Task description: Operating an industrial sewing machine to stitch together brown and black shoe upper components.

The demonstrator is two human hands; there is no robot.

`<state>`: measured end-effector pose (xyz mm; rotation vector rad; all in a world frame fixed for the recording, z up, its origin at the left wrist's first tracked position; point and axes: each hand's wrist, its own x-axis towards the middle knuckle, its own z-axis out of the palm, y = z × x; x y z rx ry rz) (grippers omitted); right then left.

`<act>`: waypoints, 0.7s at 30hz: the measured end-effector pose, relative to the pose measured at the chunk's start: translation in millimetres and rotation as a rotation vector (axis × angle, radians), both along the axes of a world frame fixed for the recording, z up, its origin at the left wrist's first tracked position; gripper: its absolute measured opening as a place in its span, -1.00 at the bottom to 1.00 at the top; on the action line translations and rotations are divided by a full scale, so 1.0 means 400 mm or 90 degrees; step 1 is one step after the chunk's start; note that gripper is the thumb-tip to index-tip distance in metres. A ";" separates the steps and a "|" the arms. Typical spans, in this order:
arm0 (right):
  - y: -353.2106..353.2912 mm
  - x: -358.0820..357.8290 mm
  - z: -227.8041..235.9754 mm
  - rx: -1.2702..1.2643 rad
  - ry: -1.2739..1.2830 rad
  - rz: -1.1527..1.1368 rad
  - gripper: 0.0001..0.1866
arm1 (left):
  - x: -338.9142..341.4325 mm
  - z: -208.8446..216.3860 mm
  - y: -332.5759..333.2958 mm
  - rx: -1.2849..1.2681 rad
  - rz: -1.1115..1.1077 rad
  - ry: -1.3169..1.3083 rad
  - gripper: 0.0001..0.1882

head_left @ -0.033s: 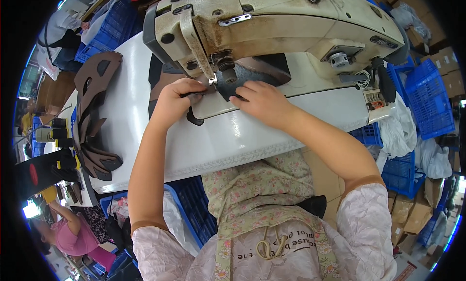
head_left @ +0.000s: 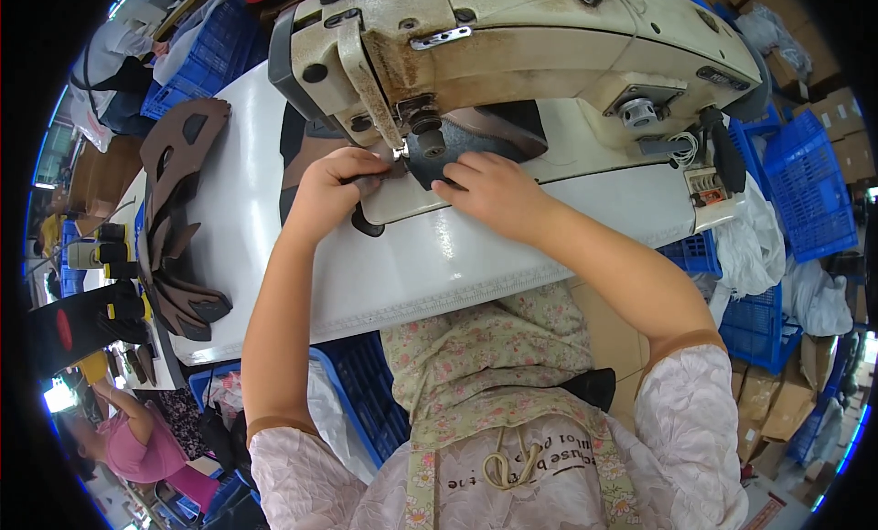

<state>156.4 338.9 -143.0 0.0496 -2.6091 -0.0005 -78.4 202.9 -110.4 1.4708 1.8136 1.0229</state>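
Note:
Under the head of a worn cream sewing machine (head_left: 540,77) lies a dark, curved leather-like shoe upper piece (head_left: 425,173), with brown parts showing to the left. My left hand (head_left: 331,190) pinches its edge just left of the metal presser foot (head_left: 400,152). My right hand (head_left: 494,192) is on the other side of the foot, its bent fingers closed on the piece's near right edge. Both hands are close to the needle area, where the machine head hides part of the piece. The undersides of my fingertips are hidden.
Brown cut shoe pieces (head_left: 187,141) hang in a row along the white table's (head_left: 439,274) left end. Blue crates (head_left: 805,187) and white plastic bags (head_left: 754,242) stand at the right. Another person in pink (head_left: 137,438) sits at the lower left, and thread cones (head_left: 110,252) stand nearby.
The fingers of my left hand have shifted very slightly at the piece's edge by the presser foot. The right hand and the machine look the same.

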 end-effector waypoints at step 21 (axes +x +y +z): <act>0.012 -0.049 -0.012 -0.003 0.003 -0.012 -0.86 | -0.019 -0.020 0.018 -0.004 0.006 0.058 -0.64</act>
